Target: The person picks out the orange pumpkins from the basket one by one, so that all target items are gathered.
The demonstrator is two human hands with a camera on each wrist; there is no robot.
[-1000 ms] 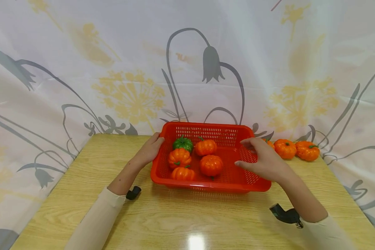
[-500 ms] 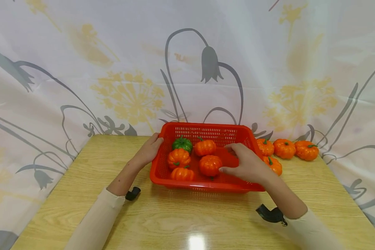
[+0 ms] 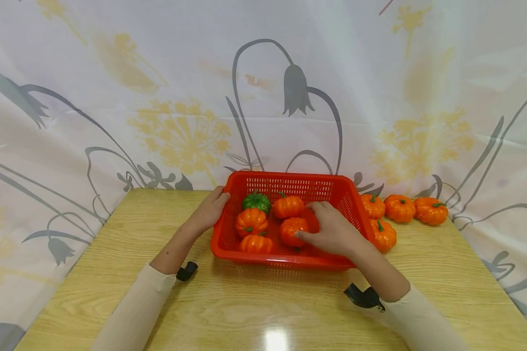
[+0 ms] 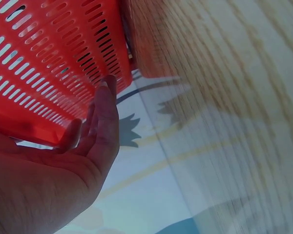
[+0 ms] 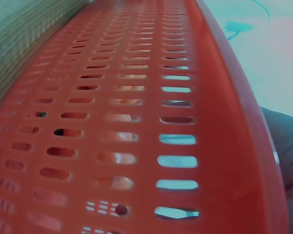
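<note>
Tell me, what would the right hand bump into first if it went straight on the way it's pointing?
The right hand would probably meet the orange pumpkin its thumb partly hides, in the red basket. They may already touch; depth is unclear.

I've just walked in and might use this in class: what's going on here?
A person's left hand holds the left rim of a red, slotted, rectangular plastic basket. The right hand is inside it, at a round, ribbed orange pumpkin; whether it has gripped it is unclear. Also inside are a ribbed green pumpkin and three more orange pumpkins. Four other orange pumpkins sit to the basket's right on the pale wood-grain table.
</note>
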